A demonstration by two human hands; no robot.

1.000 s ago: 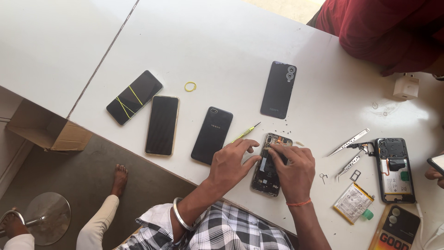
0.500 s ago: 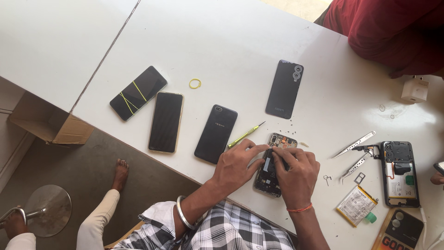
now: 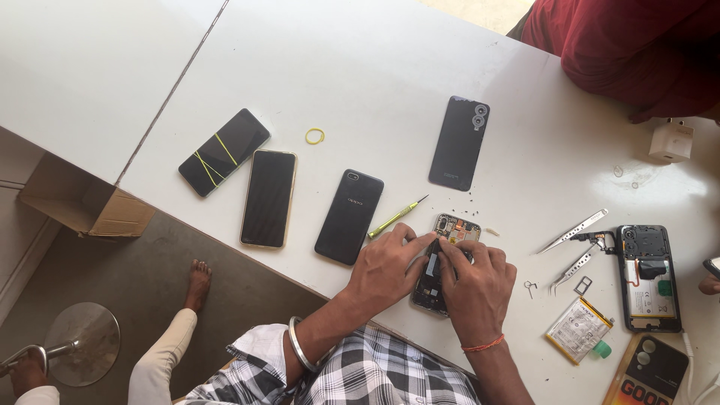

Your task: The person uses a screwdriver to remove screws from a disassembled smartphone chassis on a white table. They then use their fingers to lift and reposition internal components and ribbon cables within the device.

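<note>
An opened phone (image 3: 452, 229) with its back cover off lies near the front edge of the white table (image 3: 390, 90). My left hand (image 3: 386, 264) grips its left side, fingertips on the middle of the board. My right hand (image 3: 476, 283) presses down on the lower half from the right, thumb and forefinger pinched at the centre. Both hands hide most of the phone's body. A yellow-handled screwdriver (image 3: 394, 217) lies just left of the phone, untouched.
Three closed phones (image 3: 268, 196) and a back cover (image 3: 459, 142) lie to the left and behind. Tweezers (image 3: 574, 231), a second opened phone (image 3: 649, 276), a battery (image 3: 577, 328) and a yellow rubber band (image 3: 315, 136) rest on the table. A person in red (image 3: 637, 45) sits opposite.
Both hands have closed in over the middle of the opened phone, fingertips now meeting at its centre. The view has shifted slightly; the other things on the table stay put.
</note>
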